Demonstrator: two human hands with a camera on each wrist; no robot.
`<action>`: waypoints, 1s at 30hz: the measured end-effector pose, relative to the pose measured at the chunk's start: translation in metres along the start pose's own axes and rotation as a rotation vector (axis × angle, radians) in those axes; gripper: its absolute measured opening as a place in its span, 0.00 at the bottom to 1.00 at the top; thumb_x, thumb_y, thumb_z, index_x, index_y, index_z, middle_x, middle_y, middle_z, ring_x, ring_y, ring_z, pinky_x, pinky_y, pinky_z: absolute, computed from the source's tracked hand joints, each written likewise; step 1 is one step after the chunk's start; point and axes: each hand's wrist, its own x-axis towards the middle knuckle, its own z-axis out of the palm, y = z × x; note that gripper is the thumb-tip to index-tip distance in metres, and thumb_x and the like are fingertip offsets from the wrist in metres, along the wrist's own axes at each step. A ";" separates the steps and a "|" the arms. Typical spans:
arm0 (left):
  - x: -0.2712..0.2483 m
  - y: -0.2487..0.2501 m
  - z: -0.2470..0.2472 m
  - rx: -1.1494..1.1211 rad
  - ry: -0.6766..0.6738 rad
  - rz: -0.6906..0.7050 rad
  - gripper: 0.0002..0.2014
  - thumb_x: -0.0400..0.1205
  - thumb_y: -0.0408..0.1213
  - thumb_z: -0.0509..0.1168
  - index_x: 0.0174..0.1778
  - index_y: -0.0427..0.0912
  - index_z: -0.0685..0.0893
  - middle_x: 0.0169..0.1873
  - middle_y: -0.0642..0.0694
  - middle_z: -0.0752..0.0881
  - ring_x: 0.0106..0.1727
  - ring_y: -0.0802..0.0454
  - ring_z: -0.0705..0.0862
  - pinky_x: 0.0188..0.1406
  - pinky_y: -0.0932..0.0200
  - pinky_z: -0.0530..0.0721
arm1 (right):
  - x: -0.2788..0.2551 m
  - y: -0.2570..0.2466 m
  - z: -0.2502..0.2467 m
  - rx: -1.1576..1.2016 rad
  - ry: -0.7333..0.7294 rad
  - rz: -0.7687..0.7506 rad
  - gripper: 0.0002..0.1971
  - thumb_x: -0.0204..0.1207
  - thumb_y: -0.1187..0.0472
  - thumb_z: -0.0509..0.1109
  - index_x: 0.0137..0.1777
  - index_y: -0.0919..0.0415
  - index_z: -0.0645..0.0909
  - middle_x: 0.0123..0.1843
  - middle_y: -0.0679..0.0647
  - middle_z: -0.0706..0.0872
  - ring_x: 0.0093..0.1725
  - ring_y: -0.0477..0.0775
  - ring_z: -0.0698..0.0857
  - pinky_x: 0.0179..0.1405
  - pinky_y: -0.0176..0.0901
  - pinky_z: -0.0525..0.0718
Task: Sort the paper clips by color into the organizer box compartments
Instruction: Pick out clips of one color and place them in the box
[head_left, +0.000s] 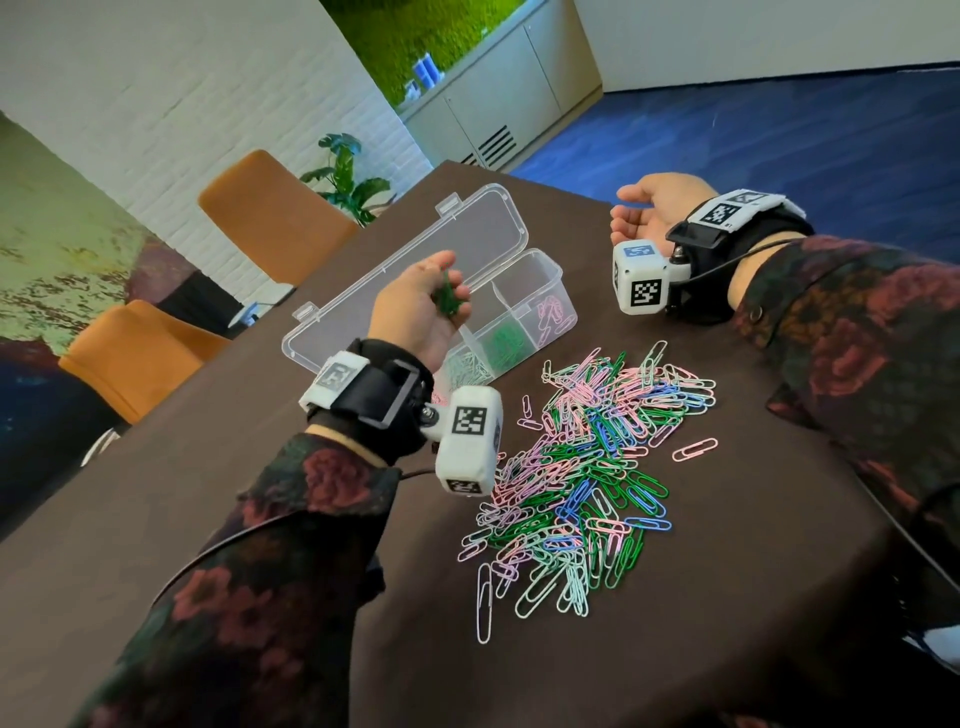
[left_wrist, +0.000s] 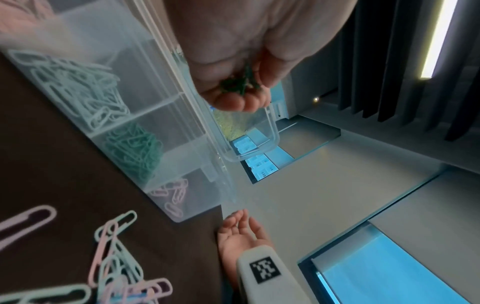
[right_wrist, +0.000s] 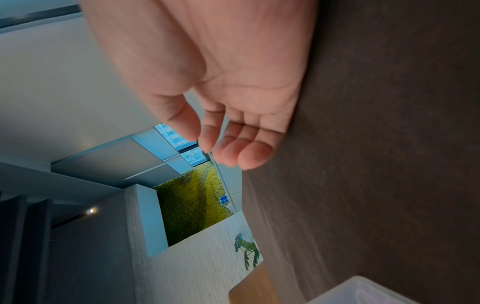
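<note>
Head view: left hand (head_left: 423, 306) is cupping a bunch of green clips (head_left: 445, 301) with curled fingers, palm turned up, and is hovering over the box (head_left: 540, 291). The box's long axis is running from 7 to 1 o'clock, with its lid (head_left: 415, 275) hinged open toward 10 o'clock. The green compartment (head_left: 506, 340) is lying just at 4 o'clock from the cupped clips, so a short shift and a tip of the palm toward 4 o'clock should drop them in; overshooting along the long axis would land them among the pink clips (head_left: 551, 314) next door. The left hand is much the nearer one. The right hand (head_left: 649, 210) is resting palm up at the table (head_left: 260, 519) edge, at 2 o'clock from the box, fingers relaxed and holding nothing. The mixed pile (head_left: 587, 478) is lying at 5 o'clock from the box, well apart from both hands.

Left wrist view: the green clips (left_wrist: 240, 84) are sitting in the curled fingers (left_wrist: 233, 102) above the lid edge. The green compartment (left_wrist: 135, 148) is showing between the pale mint clips (left_wrist: 85, 90) and the pink clips (left_wrist: 171, 195).

Right wrist view: the right hand (right_wrist: 233, 102) is lying loosely curled and empty beside the table (right_wrist: 389, 164).
</note>
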 end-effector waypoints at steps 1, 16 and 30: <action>0.001 -0.001 0.003 0.033 0.003 -0.010 0.07 0.86 0.33 0.55 0.46 0.41 0.78 0.32 0.48 0.77 0.32 0.54 0.76 0.35 0.60 0.76 | 0.000 0.000 0.000 -0.002 -0.001 0.003 0.09 0.79 0.63 0.62 0.56 0.64 0.78 0.39 0.54 0.79 0.30 0.49 0.79 0.27 0.37 0.82; -0.037 0.007 -0.017 0.366 -0.279 0.194 0.08 0.85 0.28 0.56 0.47 0.41 0.79 0.42 0.46 0.84 0.42 0.51 0.84 0.44 0.57 0.83 | -0.003 0.000 0.002 -0.029 0.011 -0.010 0.09 0.80 0.63 0.62 0.56 0.64 0.78 0.38 0.53 0.80 0.31 0.49 0.79 0.31 0.39 0.82; -0.105 -0.038 -0.042 1.425 -0.836 0.218 0.10 0.75 0.36 0.73 0.48 0.48 0.80 0.38 0.57 0.77 0.35 0.65 0.77 0.35 0.76 0.71 | -0.004 0.002 0.002 -0.031 0.017 -0.048 0.08 0.80 0.63 0.60 0.53 0.63 0.79 0.38 0.55 0.79 0.31 0.50 0.78 0.32 0.38 0.82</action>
